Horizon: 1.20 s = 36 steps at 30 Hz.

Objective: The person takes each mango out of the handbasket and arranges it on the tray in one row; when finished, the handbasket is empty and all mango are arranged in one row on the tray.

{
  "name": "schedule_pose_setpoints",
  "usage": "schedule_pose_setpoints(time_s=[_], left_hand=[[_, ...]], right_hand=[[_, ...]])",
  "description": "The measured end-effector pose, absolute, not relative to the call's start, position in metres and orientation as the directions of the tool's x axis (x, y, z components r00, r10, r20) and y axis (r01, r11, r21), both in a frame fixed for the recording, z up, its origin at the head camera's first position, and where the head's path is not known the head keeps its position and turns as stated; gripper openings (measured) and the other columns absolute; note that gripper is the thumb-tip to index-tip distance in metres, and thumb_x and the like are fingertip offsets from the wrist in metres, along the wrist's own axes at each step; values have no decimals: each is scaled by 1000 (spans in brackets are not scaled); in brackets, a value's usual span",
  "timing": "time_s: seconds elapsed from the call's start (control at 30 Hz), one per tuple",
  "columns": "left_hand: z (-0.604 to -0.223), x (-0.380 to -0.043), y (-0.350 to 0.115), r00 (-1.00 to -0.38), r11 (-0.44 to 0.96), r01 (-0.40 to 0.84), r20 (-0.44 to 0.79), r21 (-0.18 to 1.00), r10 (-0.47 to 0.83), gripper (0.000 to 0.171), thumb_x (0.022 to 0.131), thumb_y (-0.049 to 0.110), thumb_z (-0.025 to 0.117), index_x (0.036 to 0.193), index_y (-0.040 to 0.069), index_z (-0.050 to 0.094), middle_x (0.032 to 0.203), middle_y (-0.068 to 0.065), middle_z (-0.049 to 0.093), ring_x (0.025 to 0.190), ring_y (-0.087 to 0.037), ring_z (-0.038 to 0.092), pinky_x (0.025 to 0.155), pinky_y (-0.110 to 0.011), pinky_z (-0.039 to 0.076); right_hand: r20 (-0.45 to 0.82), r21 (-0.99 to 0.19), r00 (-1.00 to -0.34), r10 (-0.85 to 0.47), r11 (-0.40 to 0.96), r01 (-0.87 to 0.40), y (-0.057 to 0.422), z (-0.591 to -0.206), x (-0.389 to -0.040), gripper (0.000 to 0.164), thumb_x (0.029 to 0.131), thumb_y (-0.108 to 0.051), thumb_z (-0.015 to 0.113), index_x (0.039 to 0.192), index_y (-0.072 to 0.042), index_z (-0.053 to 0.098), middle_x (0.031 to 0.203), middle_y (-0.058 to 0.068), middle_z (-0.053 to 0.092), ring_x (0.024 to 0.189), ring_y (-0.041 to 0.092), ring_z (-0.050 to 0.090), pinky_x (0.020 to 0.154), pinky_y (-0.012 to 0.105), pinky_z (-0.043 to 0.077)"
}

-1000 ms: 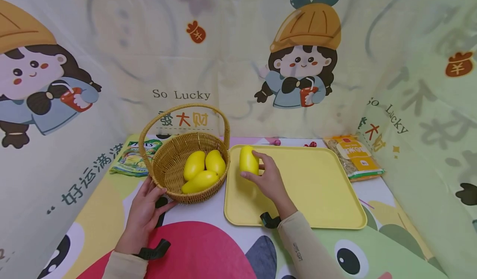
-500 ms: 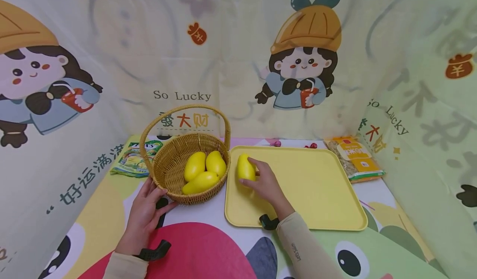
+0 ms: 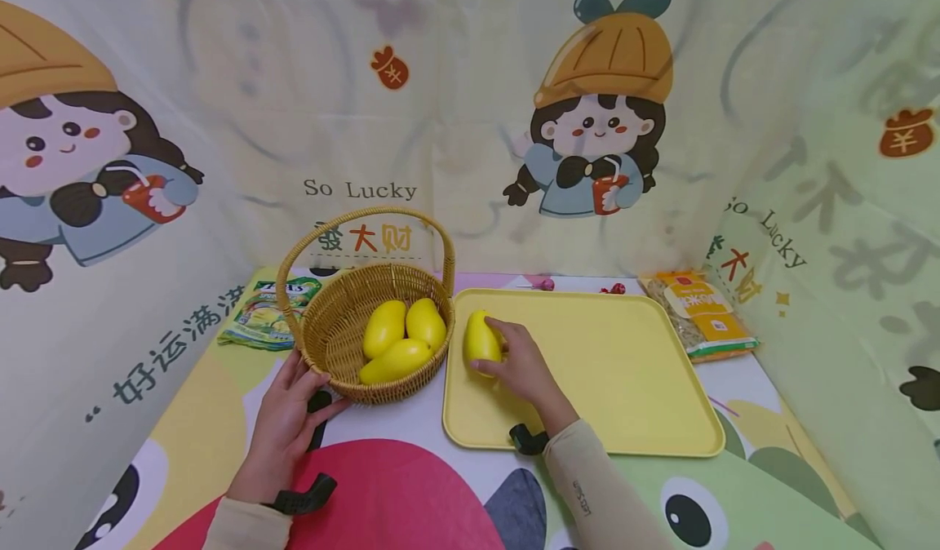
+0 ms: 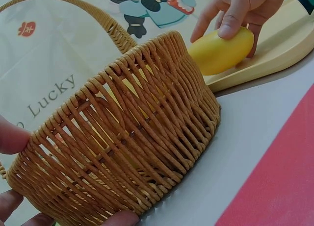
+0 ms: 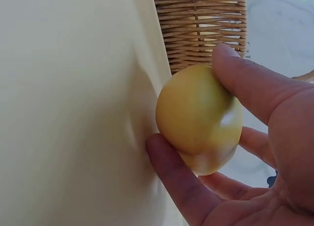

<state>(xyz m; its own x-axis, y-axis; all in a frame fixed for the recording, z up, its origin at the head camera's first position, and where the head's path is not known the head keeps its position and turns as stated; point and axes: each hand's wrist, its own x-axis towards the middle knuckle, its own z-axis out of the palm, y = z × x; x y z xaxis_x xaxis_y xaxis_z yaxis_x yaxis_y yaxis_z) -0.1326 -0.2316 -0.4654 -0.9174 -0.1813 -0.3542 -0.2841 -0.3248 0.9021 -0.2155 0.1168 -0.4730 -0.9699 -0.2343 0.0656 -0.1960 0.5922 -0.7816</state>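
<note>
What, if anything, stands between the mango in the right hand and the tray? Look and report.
No visible object does: the right hand holds the mango over the left end of the tray, and the basket stands farther left, out of that path.

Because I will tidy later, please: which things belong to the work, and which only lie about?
Seems part of the work:
yellow fruit, in the right hand
wicker basket, held by the left hand
three similar fruits, inside the basket
yellow tray, beside the basket

Seems just lying about:
green packet
orange packet
small purplish object
small red object
</note>
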Motion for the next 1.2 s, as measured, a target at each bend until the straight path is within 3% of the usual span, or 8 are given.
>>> schedule_pose_setpoints(time_s=[0.87, 1.2], left_hand=[[-466, -133, -232, -919, -320, -289, -355, 902, -171, 85, 109, 9, 47, 166, 51, 2, 180, 9, 2, 164, -29, 21, 104, -64, 51], [-466, -134, -233, -918, -322, -289, -357, 901, -173, 85, 109, 9, 48, 166, 51, 2, 180, 9, 2, 163, -29, 21, 103, -64, 51]], right_hand=[[24, -746, -977, -212, 647, -158, 115, -470, -211, 81, 85, -31, 89, 155, -15, 53, 157, 21, 48, 132, 37, 57, 115, 53, 50], [24, -734, -974, -223, 657, -169, 117, -468, -210, 81, 86, -33, 88, 156, -16, 52, 157, 19, 49, 127, 35, 59, 112, 52, 52]])
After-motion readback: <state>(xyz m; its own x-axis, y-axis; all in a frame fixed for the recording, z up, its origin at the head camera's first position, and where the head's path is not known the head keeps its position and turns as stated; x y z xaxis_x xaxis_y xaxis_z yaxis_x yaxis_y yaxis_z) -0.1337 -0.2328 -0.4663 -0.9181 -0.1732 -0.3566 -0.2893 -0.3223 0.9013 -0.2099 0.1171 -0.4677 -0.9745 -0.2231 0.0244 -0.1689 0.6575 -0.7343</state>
